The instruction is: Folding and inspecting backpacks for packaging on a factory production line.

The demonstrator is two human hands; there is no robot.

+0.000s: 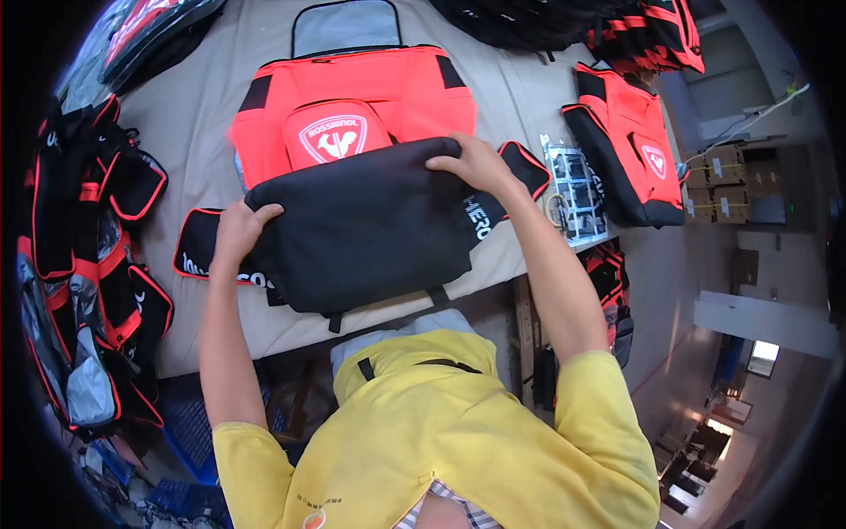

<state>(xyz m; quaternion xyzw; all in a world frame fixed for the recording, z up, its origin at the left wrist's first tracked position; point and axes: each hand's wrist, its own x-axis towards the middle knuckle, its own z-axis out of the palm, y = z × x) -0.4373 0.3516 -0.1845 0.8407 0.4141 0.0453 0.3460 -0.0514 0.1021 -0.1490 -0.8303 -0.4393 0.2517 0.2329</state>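
A red and black backpack [352, 84] lies on the cloth-covered table in front of me, its black bottom panel [374, 238] folded up toward me. My left hand [240, 231] grips the panel's left corner, thumb on top and fingers hidden beneath. At the upper right corner, my right hand [476, 165] pinches the black fabric between thumb and fingers. A white emblem marks the red front pocket. Black side flaps with red piping [198, 242] spread out on both sides, and a mesh-lined flap [345, 28] stands open at the far end.
Another red and black backpack [630, 150] lies at the right, beside a clear sheet of small parts [575, 194]. Unfinished bag pieces [97, 264] hang over the table's left side. More bags are piled at the far edge [648, 35]. Blue crates [189, 432] sit below on the left.
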